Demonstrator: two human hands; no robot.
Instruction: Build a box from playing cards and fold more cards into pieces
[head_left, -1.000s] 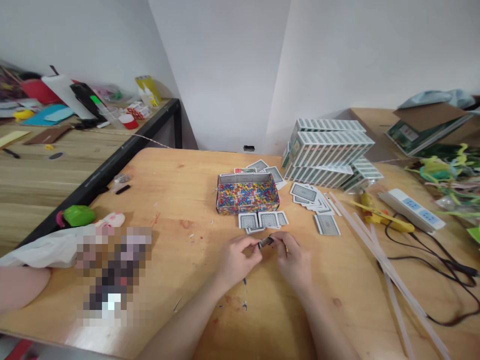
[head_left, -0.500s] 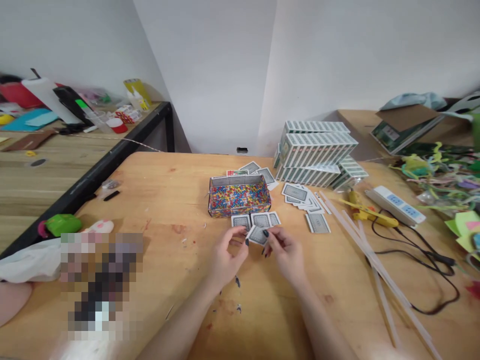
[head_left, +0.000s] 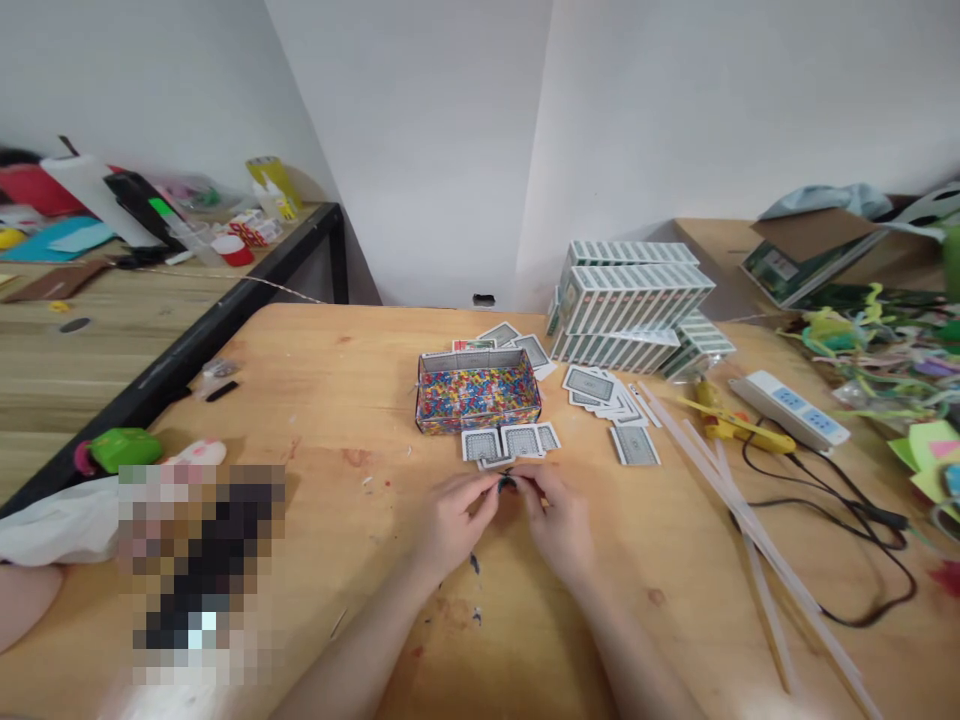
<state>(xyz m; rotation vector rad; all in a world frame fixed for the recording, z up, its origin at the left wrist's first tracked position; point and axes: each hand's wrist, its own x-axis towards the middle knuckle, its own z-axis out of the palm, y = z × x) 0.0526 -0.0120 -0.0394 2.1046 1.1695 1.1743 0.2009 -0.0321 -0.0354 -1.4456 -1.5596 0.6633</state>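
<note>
My left hand and my right hand meet at the middle of the wooden table. Their fingertips pinch a small folded playing card between them. Just beyond the hands lie a few face-down cards in a row. Behind those stands a small open box with a colourful patterned wall.
Stacked card packs sit at the back right, with loose cards in front. Glue sticks, a yellow glue gun, a power strip and black cable lie on the right. A green object and white bag lie left.
Half a second ago the card was held flat and open between the fingers. Now both hands have closed together lower down and the card looks folded small.
</note>
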